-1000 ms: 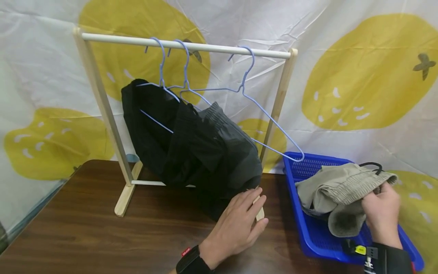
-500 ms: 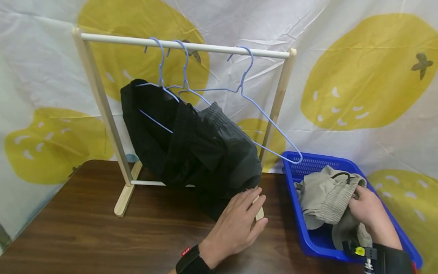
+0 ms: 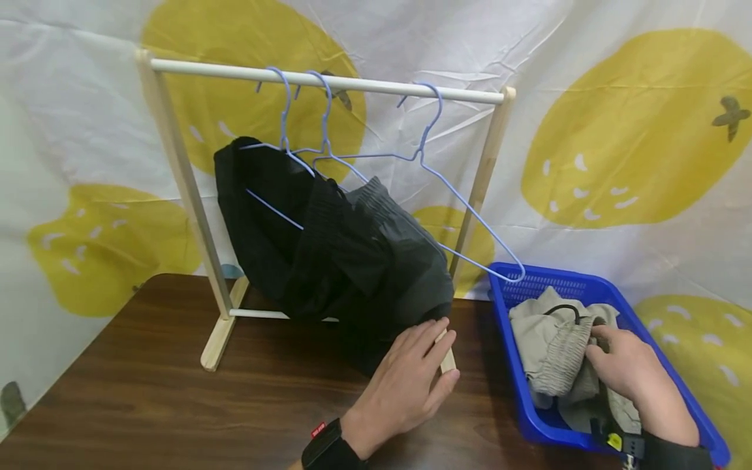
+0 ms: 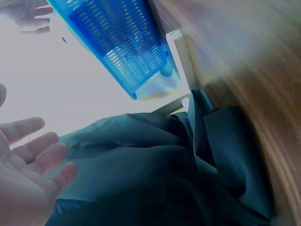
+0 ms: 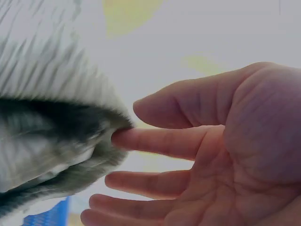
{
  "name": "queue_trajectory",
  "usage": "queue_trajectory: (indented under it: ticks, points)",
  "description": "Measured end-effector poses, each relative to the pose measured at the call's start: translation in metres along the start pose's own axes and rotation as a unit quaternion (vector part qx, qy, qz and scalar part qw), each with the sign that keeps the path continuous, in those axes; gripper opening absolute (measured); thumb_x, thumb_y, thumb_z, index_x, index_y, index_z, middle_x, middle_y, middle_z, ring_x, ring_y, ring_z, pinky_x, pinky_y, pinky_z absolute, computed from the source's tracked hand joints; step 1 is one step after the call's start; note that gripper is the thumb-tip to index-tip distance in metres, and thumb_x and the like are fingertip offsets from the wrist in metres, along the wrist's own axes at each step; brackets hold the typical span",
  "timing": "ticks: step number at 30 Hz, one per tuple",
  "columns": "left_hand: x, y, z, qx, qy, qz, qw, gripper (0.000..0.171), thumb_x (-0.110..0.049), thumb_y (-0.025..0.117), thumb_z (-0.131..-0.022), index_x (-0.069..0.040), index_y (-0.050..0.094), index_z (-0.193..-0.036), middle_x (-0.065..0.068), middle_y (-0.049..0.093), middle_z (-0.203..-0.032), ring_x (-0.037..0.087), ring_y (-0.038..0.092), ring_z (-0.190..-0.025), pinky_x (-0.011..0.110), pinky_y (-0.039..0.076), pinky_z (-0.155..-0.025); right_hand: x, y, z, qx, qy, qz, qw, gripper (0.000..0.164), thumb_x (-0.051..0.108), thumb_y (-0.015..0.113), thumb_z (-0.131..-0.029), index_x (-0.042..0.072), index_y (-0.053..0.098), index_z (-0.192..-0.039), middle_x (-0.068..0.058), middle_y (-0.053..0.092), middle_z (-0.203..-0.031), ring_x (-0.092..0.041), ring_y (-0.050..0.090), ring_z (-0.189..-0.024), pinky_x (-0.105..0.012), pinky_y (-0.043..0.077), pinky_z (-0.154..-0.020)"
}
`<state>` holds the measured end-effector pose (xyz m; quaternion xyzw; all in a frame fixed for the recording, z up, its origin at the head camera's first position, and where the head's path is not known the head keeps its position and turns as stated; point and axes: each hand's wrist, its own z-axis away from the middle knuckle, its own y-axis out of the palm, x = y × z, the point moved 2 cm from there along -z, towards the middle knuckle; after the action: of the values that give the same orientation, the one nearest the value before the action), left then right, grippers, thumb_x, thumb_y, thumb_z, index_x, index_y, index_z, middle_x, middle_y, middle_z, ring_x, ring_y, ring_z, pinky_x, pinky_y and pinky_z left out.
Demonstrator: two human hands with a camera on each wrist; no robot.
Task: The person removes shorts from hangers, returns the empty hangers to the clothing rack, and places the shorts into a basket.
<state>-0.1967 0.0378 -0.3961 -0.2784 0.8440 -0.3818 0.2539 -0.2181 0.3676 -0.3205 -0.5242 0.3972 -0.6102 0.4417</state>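
Beige shorts (image 3: 543,336) with a ribbed elastic waistband and a dark cord lie bunched in the blue basket (image 3: 517,398). My right hand (image 3: 628,365) is at their waistband. In the right wrist view its fingers are extended, thumb apart, and the index fingertip meets the waistband's edge. My left hand (image 3: 405,378) has straight fingers beside the lower edge of the dark grey shorts (image 3: 411,261), in front of the rack's right foot (image 3: 448,359); whether it touches them I cannot tell. Black shorts (image 3: 264,215) hang to the left of the grey ones.
A wooden rack with a white rail (image 3: 376,85) stands on the brown table (image 3: 147,391). Several blue wire hangers hang from it. The bare hanger (image 3: 464,196) at right reaches over the basket's back corner. Behind is a patterned cloth (image 3: 446,32).
My right hand has lowered the beige shorts into the basket, moving left, and its fingers have loosened from the waistband. The left hand has stayed in place.
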Motion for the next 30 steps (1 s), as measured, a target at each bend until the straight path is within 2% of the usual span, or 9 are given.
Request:
queue_trajectory:
  ticks: [7,12,16,19,22,24,26,29,30]
  points:
    - [0.003,-0.01,-0.002,-0.02,-0.01,0.016,0.9996,0.049,-0.037,0.053,-0.107,-0.009,0.057,-0.146,0.007,0.05,-0.155,0.024,0.046,-0.143,0.042,0.036,-0.119,0.03,0.002,0.017,-0.074,-0.04,-0.002,0.996,0.048,0.018,0.047,-0.106,-0.02,0.048,-0.137,-0.049,0.032,-0.144,-0.068,0.029,-0.132,-0.075,0.034,-0.101]
    - [0.005,-0.02,-0.001,-0.044,-0.006,0.024,0.9988,0.05,-0.034,0.057,-0.106,-0.007,0.056,-0.148,0.008,0.05,-0.155,0.025,0.046,-0.144,0.042,0.035,-0.12,0.051,0.013,0.024,-0.088,-0.055,-0.017,0.994,0.048,0.022,0.052,-0.107,-0.016,0.053,-0.136,-0.045,0.03,-0.151,-0.066,0.028,-0.137,-0.076,0.031,-0.104]
    - [0.007,-0.029,0.0,-0.069,0.001,0.019,0.9974,0.049,-0.032,0.057,-0.106,-0.006,0.056,-0.147,0.009,0.05,-0.155,0.025,0.046,-0.144,0.043,0.035,-0.12,0.069,0.024,0.032,-0.132,-0.089,-0.048,0.986,0.043,0.018,0.057,-0.106,-0.011,0.055,-0.138,-0.039,0.037,-0.152,-0.062,0.033,-0.138,-0.075,0.032,-0.105]
    - [0.009,-0.035,0.0,-0.092,0.006,0.015,0.9957,0.049,-0.032,0.056,-0.106,-0.005,0.056,-0.146,0.01,0.05,-0.155,0.026,0.046,-0.144,0.042,0.036,-0.12,0.086,0.034,0.038,-0.211,-0.153,-0.083,0.962,0.038,0.009,0.063,-0.102,-0.006,0.06,-0.136,-0.033,0.051,-0.145,-0.057,0.047,-0.131,-0.073,0.039,-0.1]
    - [0.01,-0.041,0.0,-0.114,0.019,0.007,0.9933,0.049,-0.033,0.053,-0.108,-0.003,0.057,-0.146,0.011,0.05,-0.155,0.027,0.047,-0.143,0.043,0.037,-0.119,0.103,0.042,0.043,-0.283,-0.223,-0.116,0.926,0.039,0.001,0.068,-0.096,-0.002,0.063,-0.135,-0.027,0.06,-0.139,-0.051,0.056,-0.126,-0.067,0.044,-0.096]
    - [0.011,-0.044,0.001,-0.127,0.029,0.003,0.9915,0.049,-0.034,0.05,-0.109,-0.003,0.056,-0.145,0.012,0.05,-0.155,0.028,0.047,-0.143,0.043,0.037,-0.118,0.114,0.047,0.044,-0.316,-0.259,-0.133,0.903,0.041,-0.003,0.07,-0.093,0.001,0.065,-0.133,-0.021,0.063,-0.138,-0.046,0.058,-0.125,-0.051,0.046,-0.105]
    - [0.012,-0.046,0.001,-0.137,0.036,0.001,0.99,0.049,-0.035,0.048,-0.11,-0.002,0.057,-0.145,0.013,0.05,-0.154,0.029,0.048,-0.142,0.043,0.038,-0.118,0.124,0.051,0.044,-0.337,-0.288,-0.147,0.885,0.042,-0.004,0.071,-0.091,0.002,0.066,-0.133,-0.017,0.064,-0.138,-0.042,0.059,-0.126,-0.031,0.041,-0.112]
    - [0.013,-0.05,0.001,-0.145,0.04,0.002,0.9886,0.05,-0.036,0.047,-0.11,-0.001,0.057,-0.144,0.013,0.05,-0.155,0.029,0.048,-0.142,0.044,0.038,-0.118,0.135,0.055,0.044,-0.358,-0.32,-0.165,0.862,0.042,-0.005,0.072,-0.089,0.001,0.068,-0.131,-0.014,0.065,-0.138,-0.038,0.061,-0.125,-0.007,0.028,-0.109]
    - [0.013,-0.051,0.001,-0.147,0.04,0.001,0.9883,0.05,-0.036,0.046,-0.11,-0.001,0.057,-0.144,0.013,0.05,-0.155,0.029,0.048,-0.142,0.044,0.038,-0.118,0.137,0.055,0.044,-0.364,-0.329,-0.171,0.854,0.042,-0.006,0.073,-0.089,0.001,0.068,-0.13,-0.014,0.065,-0.138,-0.038,0.061,-0.125,-0.006,0.028,-0.109]
